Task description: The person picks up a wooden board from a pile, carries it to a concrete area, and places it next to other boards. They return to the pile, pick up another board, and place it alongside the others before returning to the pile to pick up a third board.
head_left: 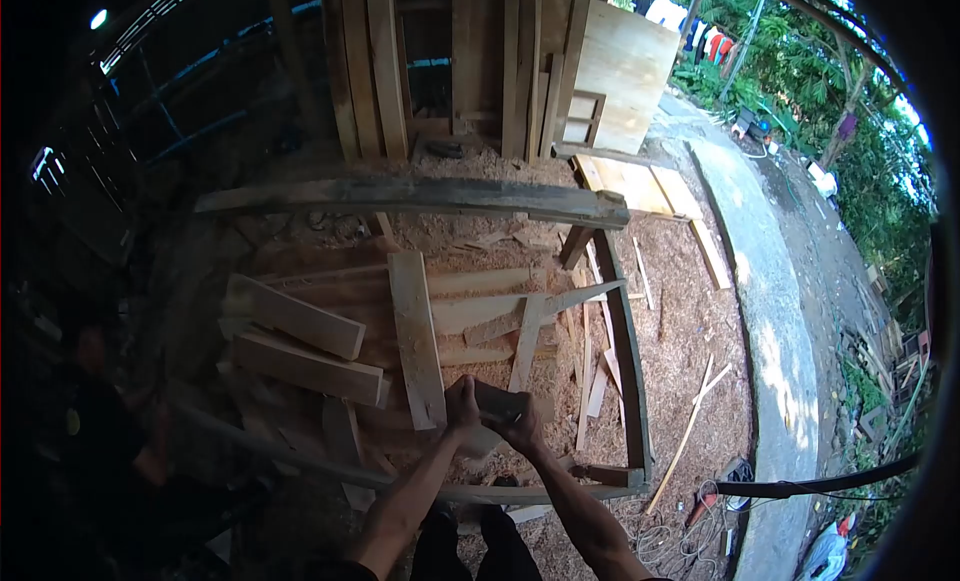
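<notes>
Both my hands are out in front of me, over the near side of a low wooden frame. My left hand (463,403) is closed round the left end of a short, dark piece of wood (497,399). Its right end is gripped by my right hand (522,428). The piece is held above the scraps on the ground, and its underside is hidden. Just left of my left hand, a pale plank (414,331) lies lengthwise with its near end close to my wrist. A narrow slanting board (527,341) lies beyond the held piece.
A long beam (420,194) forms the frame's far side, a dark rail (625,361) its right. Thick offcuts (310,366) lie inside, left. Another person (100,421) is in shadow at left. Upright boards (380,71) stand behind. A cord (680,541) lies at lower right.
</notes>
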The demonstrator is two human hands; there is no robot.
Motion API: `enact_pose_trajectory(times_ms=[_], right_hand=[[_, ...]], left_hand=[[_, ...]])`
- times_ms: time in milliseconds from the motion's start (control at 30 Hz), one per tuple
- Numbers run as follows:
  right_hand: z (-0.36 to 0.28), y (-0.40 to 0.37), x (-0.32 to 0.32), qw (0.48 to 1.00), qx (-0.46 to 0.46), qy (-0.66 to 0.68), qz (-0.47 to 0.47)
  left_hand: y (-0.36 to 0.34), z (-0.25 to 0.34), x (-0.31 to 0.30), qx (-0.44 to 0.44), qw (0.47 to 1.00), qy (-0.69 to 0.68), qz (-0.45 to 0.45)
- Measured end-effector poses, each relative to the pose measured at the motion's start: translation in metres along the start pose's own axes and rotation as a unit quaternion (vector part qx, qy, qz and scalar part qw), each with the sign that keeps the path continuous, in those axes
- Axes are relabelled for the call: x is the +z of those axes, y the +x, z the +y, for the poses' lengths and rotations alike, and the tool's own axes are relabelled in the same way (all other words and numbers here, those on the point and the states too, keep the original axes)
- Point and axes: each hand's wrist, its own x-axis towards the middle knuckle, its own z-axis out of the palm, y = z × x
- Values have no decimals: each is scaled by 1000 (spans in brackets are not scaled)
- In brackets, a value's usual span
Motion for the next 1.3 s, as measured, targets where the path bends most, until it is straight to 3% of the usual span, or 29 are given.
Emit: enact_pose_trajectory(times_ms=[100, 200, 267, 300, 367, 433, 533, 633, 700, 767, 800, 833, 900, 933, 1000, 1033, 1100, 1300], right_hand=[[-36, 12, -7, 997, -41, -42, 47], [-105, 33, -25, 992, -23, -94, 77], [-149, 34, -31, 990, -46, -81, 110], [-167, 40, -35, 989, -47, -78, 116], [-199, 47, -43, 982, -53, -113, 143], [-247, 45, -61, 976, -70, -129, 162], [-307, 50, -94, 964, -95, -137, 209], [-362, 41, -135, 957, -70, -113, 256], [-369, 44, -163, 951, -67, -89, 288], [-371, 40, -190, 950, -123, 27, 284], [-371, 32, -201, 948, -151, 70, 269], [-376, 25, -213, 943, -185, 109, 255], [-379, 3, -229, 938, -174, 97, 284], [-373, -4, -240, 935, -178, 112, 284], [-351, -23, -258, 933, -155, 111, 304], [-334, -30, -267, 931, -136, 88, 327], [-312, -60, -276, 927, -79, 129, 343], [-166, -143, -274, 891, 141, 252, 351]], left_hand=[[29, 80, -16, 62, 997, -44, 1], [64, 118, -38, 52, 998, 14, -38], [71, 144, -54, 35, 979, -200, -22], [70, 141, -64, 40, 979, -198, -26], [62, 94, -78, -124, 929, -335, 100], [24, 35, -84, -272, 890, -331, 153], [-51, -36, -75, -494, 814, -271, 136], [-99, -47, -60, -606, 740, -280, 85], [-106, -41, -51, -602, 714, -354, 50], [-95, -34, -47, -549, 677, -490, 20], [-91, -30, -47, -487, 622, -612, -6], [-77, -20, -46, -484, 623, -614, -17], [-60, -4, -55, -286, 487, -817, -115], [-57, 2, -61, -286, 484, -817, -124], [-57, 12, -81, -313, 558, -743, -199], [-56, 5, -86, -218, 566, -737, -298], [-48, -41, -105, -236, 582, -704, -332], [-47, -17, -212, -231, 782, -549, -185]])
